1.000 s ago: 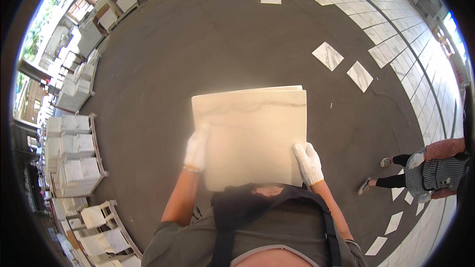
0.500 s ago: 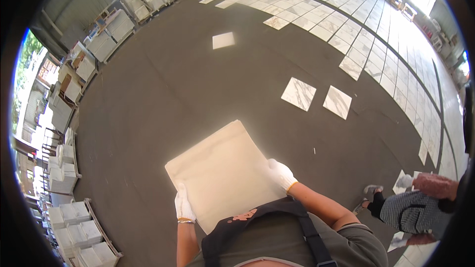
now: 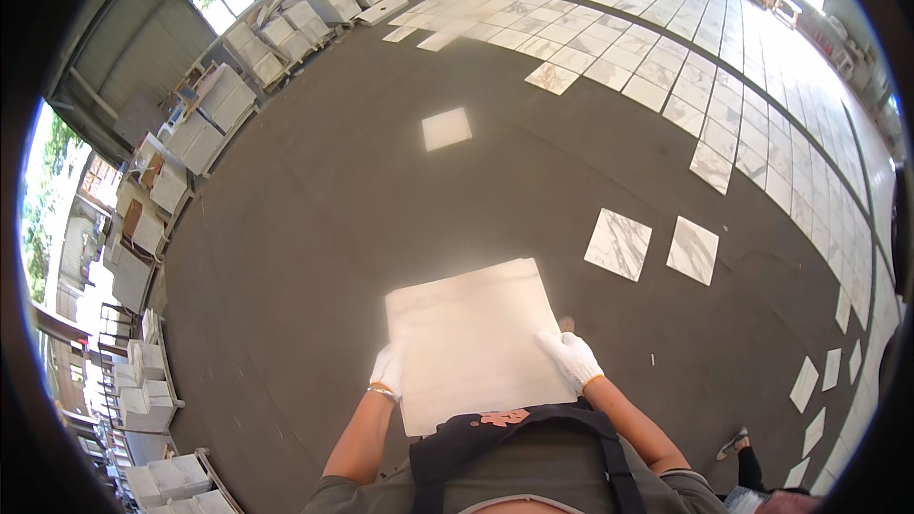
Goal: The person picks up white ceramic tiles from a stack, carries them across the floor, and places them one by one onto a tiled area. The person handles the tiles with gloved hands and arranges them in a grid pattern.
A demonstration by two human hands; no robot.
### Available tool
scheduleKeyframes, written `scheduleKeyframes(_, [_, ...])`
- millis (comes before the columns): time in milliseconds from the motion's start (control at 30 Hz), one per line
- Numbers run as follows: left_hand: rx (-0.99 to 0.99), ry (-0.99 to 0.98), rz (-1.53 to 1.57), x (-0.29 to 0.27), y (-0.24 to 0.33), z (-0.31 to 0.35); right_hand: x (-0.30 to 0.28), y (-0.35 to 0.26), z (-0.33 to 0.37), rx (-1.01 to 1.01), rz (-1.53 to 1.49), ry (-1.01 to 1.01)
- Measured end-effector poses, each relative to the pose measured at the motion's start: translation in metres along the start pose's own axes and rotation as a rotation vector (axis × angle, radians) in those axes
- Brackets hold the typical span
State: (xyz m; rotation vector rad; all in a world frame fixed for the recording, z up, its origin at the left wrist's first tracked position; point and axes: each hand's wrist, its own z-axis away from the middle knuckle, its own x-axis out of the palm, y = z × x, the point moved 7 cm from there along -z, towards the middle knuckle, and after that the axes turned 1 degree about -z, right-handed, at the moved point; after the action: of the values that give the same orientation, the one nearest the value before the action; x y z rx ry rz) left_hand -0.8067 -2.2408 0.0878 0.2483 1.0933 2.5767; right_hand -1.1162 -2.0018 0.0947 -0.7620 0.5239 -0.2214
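Against my dark apron I carry a large square marble tile [image 3: 471, 343], white with faint grey veins; a doubled far edge suggests more than one, but I cannot tell. My left hand [image 3: 387, 367], in a white knit glove, grips its left edge. On the right edge my gloved right hand [image 3: 571, 358] is closed with the thumb on top and the fingers underneath, hidden. Ahead on the dark floor lie a veined tile [image 3: 618, 245], a second veined tile [image 3: 693, 250] right of it, and a plain pale tile [image 3: 447, 128] farther off.
Rows of laid marble tiles [image 3: 657, 57] cover the far and right floor. Stacked slabs [image 3: 205, 114] on pallets line the left side. At the lower right, another person's foot and leg [image 3: 750, 466] show near loose tiles [image 3: 804, 384]. My shoe tip [image 3: 566, 324] shows beside the carried tile.
The carried tile has turned and shifted right in view, now sitting squarer to me. Floor tiles appear lower and farther right. The other person has mostly left the picture at lower right.
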Motion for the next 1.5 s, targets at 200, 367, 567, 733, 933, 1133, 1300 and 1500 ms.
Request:
scheduleKeyframes(200, [-0.117, 0.004, -0.088, 0.046, 0.057, -0.119, -0.012, -0.023, -0.139, -0.056, -0.086, -0.04])
scheduleKeyframes(367, [-0.161, 0.138, -0.13, 0.09, 0.103, -0.226, -0.038, -0.05, -0.274, 0.034, -0.007, -0.106])
scheduleKeyframes(567, [-0.318, 0.04, -0.124, 0.129, 0.103, -0.325, -0.055, -0.046, -0.359, 0.229, -0.106, -0.095])
scheduleKeyframes(733, [-0.399, -0.022, -0.308, 0.143, 0.087, -0.457, -0.021, -0.029, -0.43, 0.418, -0.302, 0.038])
scheduleKeyframes(933, [-0.418, -0.165, -0.418, 0.151, 0.048, -0.674, 0.062, 0.023, -0.569, 0.528, -0.439, 0.157])
scheduleKeyframes(1133, [-0.426, -0.156, -0.441, 0.151, -0.023, -0.829, 0.146, 0.134, -0.735, 0.565, -0.486, 0.102])
scheduleKeyframes(1300, [-0.381, -0.123, -0.546, 0.121, -0.123, -0.94, 0.18, 0.195, -0.822, 0.525, -0.324, 0.123])
scheduleKeyframes(1500, [-0.286, -0.03, -0.653, 0.092, -0.198, -0.955, 0.206, 0.231, -0.836, 0.533, -0.288, 0.105])
